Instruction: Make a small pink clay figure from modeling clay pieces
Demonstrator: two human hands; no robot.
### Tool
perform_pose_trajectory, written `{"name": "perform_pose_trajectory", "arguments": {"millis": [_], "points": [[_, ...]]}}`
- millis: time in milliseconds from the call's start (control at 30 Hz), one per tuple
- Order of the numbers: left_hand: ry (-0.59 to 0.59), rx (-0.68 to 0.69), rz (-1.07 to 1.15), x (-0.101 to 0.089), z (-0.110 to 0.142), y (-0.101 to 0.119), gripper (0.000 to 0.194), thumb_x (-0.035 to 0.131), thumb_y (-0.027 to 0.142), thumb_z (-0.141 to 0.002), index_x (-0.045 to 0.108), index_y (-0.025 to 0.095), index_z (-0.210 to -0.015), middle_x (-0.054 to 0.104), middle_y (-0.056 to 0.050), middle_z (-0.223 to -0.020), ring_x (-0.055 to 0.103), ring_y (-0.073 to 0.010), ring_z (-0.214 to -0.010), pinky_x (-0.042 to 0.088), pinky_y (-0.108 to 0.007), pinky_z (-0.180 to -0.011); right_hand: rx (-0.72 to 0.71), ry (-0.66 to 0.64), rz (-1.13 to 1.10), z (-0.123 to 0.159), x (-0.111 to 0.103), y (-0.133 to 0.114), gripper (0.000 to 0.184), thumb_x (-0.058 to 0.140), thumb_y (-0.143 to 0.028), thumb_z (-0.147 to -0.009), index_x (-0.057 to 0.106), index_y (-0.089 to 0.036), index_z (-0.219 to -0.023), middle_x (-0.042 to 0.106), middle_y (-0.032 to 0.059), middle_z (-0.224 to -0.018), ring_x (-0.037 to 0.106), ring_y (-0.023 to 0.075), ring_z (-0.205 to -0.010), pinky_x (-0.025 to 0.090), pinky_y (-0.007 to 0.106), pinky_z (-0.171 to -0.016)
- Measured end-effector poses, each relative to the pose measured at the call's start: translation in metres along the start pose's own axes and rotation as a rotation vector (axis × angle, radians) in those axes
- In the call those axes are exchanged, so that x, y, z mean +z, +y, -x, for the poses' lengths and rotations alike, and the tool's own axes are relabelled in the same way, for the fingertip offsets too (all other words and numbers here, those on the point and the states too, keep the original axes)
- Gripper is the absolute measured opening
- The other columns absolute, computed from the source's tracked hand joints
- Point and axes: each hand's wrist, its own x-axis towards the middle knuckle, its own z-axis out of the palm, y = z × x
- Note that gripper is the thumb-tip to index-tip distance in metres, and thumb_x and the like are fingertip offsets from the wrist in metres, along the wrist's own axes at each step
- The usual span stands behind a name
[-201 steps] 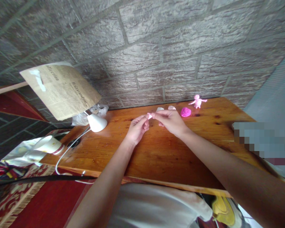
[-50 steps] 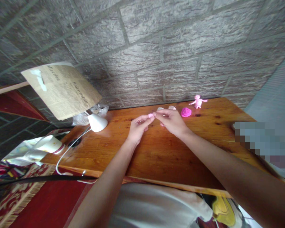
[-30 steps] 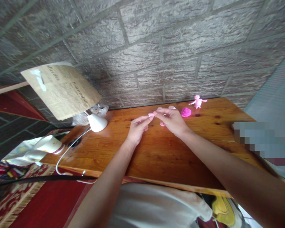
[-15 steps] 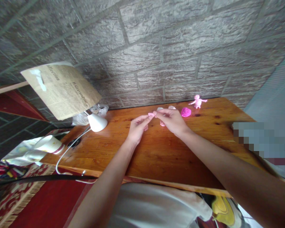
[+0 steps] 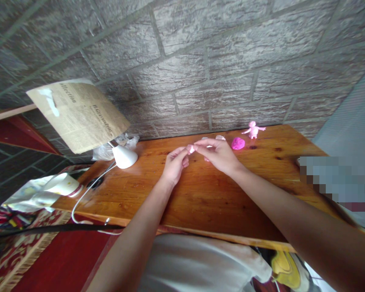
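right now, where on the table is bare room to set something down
The table shows bare wood between the forearms, between the lamp base and left hand, and between the doll and right forearm. It's crowded at the left end, with cord and cup, and behind the right hand, by the pink lump.

Piece (image 5: 191,149) is being held between hands (image 5: 173,165) (image 5: 220,156) | lump (image 5: 238,143), figurine (image 5: 253,129) are being carried by counter (image 5: 194,198) at right, lamp (image 5: 82,115) at left
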Motion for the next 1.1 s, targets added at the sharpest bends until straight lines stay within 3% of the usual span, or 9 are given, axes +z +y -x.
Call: {"name": "perform_pose_trajectory", "arguments": {"millis": [233, 500, 700, 867, 1100], "points": [[-0.005, 0.02, -0.106, 0.0022, 0.0024, -0.0013, 0.042, 0.09, 0.048, -0.058, 0.077, 0.015, -0.081, 0.043, 0.006, -0.054, 0.027, -0.0028, -0.048, 0.022, -0.021, -0.047, 0.009, 0.051, 0.037, -0.0006, -0.0014, -0.0008, 0.04, 0.08, -0.055, -0.068, 0.077, -0.017, -0.079, 0.074, 0.0048, -0.081, 0.056, 0.0107, -0.055, 0.048, 0.023, -0.046], [0.001, 0.051, -0.123, -0.0005, 0.0008, -0.0044, 0.042, 0.089, 0.052, -0.06, 0.077, 0.015, -0.077, 0.035, 0.007, -0.049, 0.026, -0.0034, -0.047, 0.021, -0.02, -0.047, -0.017, 0.03, 0.01, -0.0003, -0.0004, -0.0016, 0.041, 0.077, -0.056, -0.071, 0.078, -0.016, -0.083, 0.075, 0.0064, -0.085, 0.056, 0.011, -0.056, 0.046, 0.022, -0.044], [0.048, 0.038, -0.14, 0.0017, 0.0017, -0.0032, 0.044, 0.091, 0.051, -0.055, 0.078, 0.016, -0.078, 0.053, 0.003, -0.059, 0.032, -0.0035, -0.05, 0.023, -0.02, -0.048, -0.011, 0.078, 0.039, -0.001, -0.0017, 0.0014, 0.039, 0.079, -0.055, -0.069, 0.077, -0.018, -0.078, 0.074, 0.0052, -0.081, 0.057, 0.012, -0.056, 0.046, 0.023, -0.044], [0.016, 0.04, -0.107, 0.0007, 0.002, -0.0024, 0.042, 0.089, 0.053, -0.059, 0.077, 0.016, -0.074, 0.036, 0.008, -0.048, 0.027, -0.0033, -0.047, 0.025, -0.02, -0.048, -0.033, 0.032, 0.033, -0.0005, -0.001, -0.0003, 0.039, 0.076, -0.055, -0.072, 0.078, -0.017, -0.081, 0.072, 0.0046, -0.08, 0.054, 0.0108, -0.054, 0.046, 0.023, -0.044], [0.052, 0.007, -0.115, 0.0011, 0.0022, -0.0025, 0.041, 0.093, 0.046, -0.055, 0.08, 0.019, -0.083, 0.063, 0.001, -0.07, 0.035, -0.0027, -0.052, 0.025, -0.019, -0.048, 0.028, 0.045, 0.017, -0.002, -0.0034, 0.002, 0.046, 0.077, -0.062, -0.07, 0.075, -0.017, -0.075, 0.072, 0.0042, -0.081, 0.054, 0.0097, -0.053, 0.045, 0.023, -0.046]]}}
